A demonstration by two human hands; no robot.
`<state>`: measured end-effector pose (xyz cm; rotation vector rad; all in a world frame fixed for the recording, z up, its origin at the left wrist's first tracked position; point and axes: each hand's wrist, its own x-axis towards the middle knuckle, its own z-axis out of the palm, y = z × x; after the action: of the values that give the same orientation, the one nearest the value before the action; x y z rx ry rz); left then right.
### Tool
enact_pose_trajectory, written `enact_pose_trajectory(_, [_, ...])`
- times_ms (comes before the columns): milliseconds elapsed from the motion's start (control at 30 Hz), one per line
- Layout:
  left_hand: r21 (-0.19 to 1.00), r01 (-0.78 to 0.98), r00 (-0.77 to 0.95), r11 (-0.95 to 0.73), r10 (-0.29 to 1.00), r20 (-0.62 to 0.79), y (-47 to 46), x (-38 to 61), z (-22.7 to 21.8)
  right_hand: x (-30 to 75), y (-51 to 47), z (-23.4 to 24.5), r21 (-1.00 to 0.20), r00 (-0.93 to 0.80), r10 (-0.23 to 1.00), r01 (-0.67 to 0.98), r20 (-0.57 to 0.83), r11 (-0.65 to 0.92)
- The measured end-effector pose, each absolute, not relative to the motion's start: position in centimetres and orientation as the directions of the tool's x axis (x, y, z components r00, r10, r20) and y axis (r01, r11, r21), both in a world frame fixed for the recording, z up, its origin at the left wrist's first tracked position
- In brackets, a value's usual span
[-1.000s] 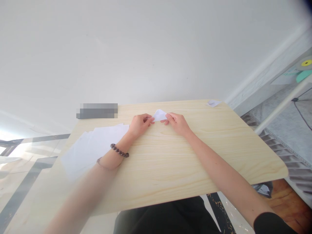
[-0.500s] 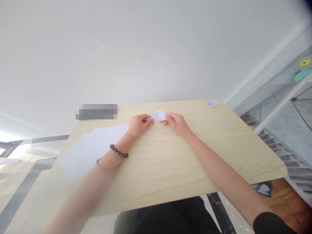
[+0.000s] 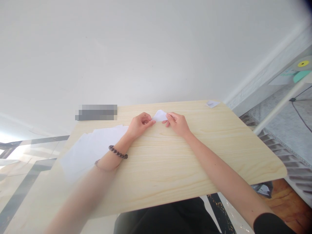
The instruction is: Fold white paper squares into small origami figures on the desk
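Barely anything has shifted: the folded paper (image 3: 160, 115) stays at the far middle of the table (image 3: 170, 162), pinched at opposite corners by my left hand (image 3: 140, 125) and right hand (image 3: 177, 123); loose white sheets (image 3: 92, 146) lie beside my left wrist.

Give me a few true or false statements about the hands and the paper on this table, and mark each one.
1. The left hand and the right hand both pinch the folded white paper. True.
2. The beaded bracelet sits on the right wrist. False: it is on the left wrist.
3. Loose white sheets lie on the table, to the left of the left hand. True.
4. The table top is dark glass. False: it is light wood.
5. The paper scrap at the far right corner touches the right hand. False: it lies well apart from both hands.
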<state>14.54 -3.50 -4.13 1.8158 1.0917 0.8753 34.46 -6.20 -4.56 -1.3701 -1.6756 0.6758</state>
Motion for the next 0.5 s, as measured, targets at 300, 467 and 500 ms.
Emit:
enact_pose_trajectory(300, [0.914, 0.322, 0.379, -0.246, 0.918, 0.113, -3.37, 14.55, -4.09, 34.46, -6.27, -4.41, -0.822, -0.049, 0.959, 0.503, 0.281, 0.266])
enact_pose_trajectory(467, [0.927, 0.305, 0.366, -0.216, 0.926, 0.095, -3.13, 14.43, -4.32, 34.37, -6.31, -4.34, -0.817, -0.065, 0.956, 0.504, 0.287, 0.28])
enact_pose_trajectory(500, [0.928, 0.306, 0.371, -0.212, 0.924, 0.089, -3.1, 14.38, -4.32, 34.34, -6.33, -4.33, -0.816, -0.066, 0.956, 0.505, 0.287, 0.28])
